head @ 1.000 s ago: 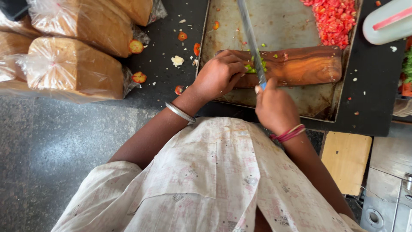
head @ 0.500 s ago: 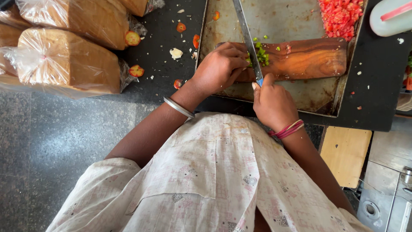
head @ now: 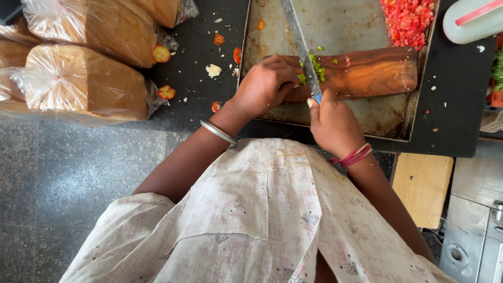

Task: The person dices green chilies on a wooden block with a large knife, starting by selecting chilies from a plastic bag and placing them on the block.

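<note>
Seen from above, over a pale patterned shirt (head: 251, 220). Right hand (head: 334, 123) clenched around the blue handle of a long knife (head: 299, 44), blade slanting away up the frame across a dark wooden chopping board (head: 367, 73). Left hand (head: 264, 84) curled, fingertips pressed down on the board's near-left end, just beside the blade; whether anything is pinned under them cannot be told. Small heap of chopped green bits (head: 313, 67) on the board, right against the blade and touching the left fingertips. Board lying across a worn metal tray (head: 340, 21), tray resting on a dark counter (head: 199, 57). Pile of diced red tomato (head: 408, 18) in the tray's far right corner, well apart from the hands. Silver bangle (head: 219, 132) on the left wrist, pink and red threads (head: 352, 156) on the right wrist.

Left of the tray, scattered on the counter: round red tomato ends (head: 166, 92) and a few pale scraps (head: 212, 69). Further left, loaves of bread in clear plastic bags (head: 86, 81), stacked side by side. At top right, part of a pale plastic jug (head: 471, 23) with a pink band. Lower right, a light wooden panel (head: 422, 181) beside grey metal fittings. Grey speckled stone floor (head: 68, 183) at lower left
</note>
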